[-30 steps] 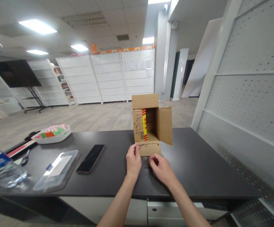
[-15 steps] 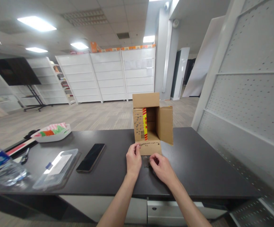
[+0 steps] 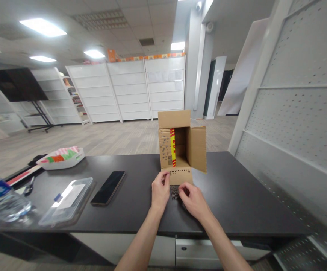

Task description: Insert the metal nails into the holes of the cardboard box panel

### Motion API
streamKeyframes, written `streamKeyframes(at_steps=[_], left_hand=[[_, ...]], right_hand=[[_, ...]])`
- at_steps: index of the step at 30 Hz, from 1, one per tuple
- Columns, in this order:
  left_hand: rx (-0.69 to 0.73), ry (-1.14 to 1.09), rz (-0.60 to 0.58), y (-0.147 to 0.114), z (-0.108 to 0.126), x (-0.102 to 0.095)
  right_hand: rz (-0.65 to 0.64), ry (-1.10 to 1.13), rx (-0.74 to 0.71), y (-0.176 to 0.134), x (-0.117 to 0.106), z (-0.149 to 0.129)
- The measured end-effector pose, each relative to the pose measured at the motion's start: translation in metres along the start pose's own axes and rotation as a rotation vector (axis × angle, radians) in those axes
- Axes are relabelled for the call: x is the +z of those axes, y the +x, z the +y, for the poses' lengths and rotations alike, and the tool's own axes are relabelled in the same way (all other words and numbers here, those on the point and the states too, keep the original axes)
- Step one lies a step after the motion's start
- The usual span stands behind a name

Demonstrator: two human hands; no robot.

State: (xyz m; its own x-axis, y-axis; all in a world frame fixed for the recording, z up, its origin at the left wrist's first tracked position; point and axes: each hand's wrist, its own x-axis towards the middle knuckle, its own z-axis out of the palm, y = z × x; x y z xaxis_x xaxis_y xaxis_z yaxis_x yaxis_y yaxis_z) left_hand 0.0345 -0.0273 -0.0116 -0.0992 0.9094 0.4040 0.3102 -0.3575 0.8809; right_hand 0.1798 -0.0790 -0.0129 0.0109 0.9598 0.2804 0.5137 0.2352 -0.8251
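An open cardboard box [image 3: 167, 148] lies on its side on the dark table, its opening towards me. Its lower front flap [image 3: 182, 178] bears a row of small dark dots or holes. My left hand [image 3: 160, 190] is closed in a pinch at the left edge of that flap; whatever lies between its fingertips is too small to make out. Just below the flap lies a row of thin metal pins, perhaps screws or nails [image 3: 174, 192]. At the right end of this row, my right hand [image 3: 193, 199] has its fingers pinched together, their contents hidden.
To the left on the table [image 3: 245, 203] lie a black phone [image 3: 108, 188], a clear flat plastic case [image 3: 67, 203] and a water bottle [image 3: 2, 199]. A white basket [image 3: 64, 162] with colourful contents stands farther back. A white perforated panel [image 3: 287, 124] rises at the right.
My left hand has shifted very slightly to the right at the flap's edge. My right hand stays by the row of metal pins, and the box has not moved.
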Motion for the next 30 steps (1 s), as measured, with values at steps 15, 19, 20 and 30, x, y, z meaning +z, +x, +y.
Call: streamKeyframes(at_steps=[15,19,20,30], left_hand=[[0.099,0.147,0.037,-0.0022,0.0075,-0.0003],[0.09,0.17,0.014,-0.0008,0.0046,0.0002],[0.086,0.175,0.006,-0.0006,0.004,0.0002],[0.09,0.178,-0.011,-0.001,0.006,-0.0008]], right_hand=[[-0.003,-0.002,0.009,-0.0004,-0.0015,-0.004],[0.0,-0.006,0.009,-0.0002,-0.0005,-0.0023],[0.0,-0.007,0.009,-0.0001,-0.0001,-0.0018],[0.003,0.013,0.005,-0.0007,-0.0004,-0.0022]])
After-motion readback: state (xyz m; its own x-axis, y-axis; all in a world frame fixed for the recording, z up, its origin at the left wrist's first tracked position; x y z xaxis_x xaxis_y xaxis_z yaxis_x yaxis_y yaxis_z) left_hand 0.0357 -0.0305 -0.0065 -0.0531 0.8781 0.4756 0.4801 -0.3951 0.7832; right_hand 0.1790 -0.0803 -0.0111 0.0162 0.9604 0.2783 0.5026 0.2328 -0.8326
